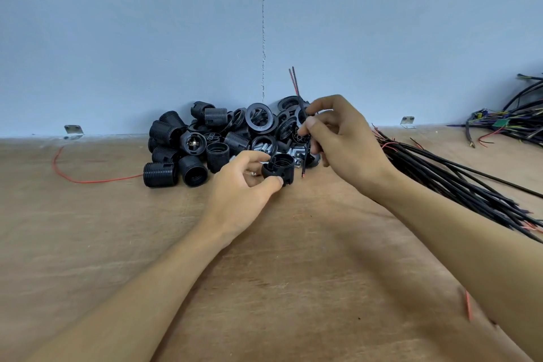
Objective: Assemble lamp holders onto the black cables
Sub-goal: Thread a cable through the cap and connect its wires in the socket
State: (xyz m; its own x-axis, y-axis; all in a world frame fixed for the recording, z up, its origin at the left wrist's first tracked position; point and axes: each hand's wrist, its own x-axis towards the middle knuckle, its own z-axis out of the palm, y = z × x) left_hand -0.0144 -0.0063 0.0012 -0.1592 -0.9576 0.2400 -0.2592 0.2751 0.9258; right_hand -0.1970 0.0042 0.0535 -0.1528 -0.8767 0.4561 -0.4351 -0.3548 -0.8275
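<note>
While the left hand (pixel 244 182) is holding one black lamp holder (pixel 278 169) just above the worktop (pixel 293 273), its thumb and fingers clamped on the sides of the holder, the right hand (pixel 338 141) is pinching a thin black cable (pixel 302 123) between thumb and forefinger. This cable is standing nearly upright: its long axis is running from the red and black wire ends high over the pile down to a bare red tip, which is hanging just beside the holder, on its right side and a little lower than its rim. So the holder is lying to the left of the cable tip, and the tip, in my judgement, is needing to go sideways into the opening or up through the base; I cannot tell which face of the holder is looking up.

Behind both hands the pile of holder parts (pixel 223 144) is lying against the wall, and the bundle of black cables (pixel 458 185) is lying to the right, nearer the right hand.

No brand, label or writing is readable on any part.
</note>
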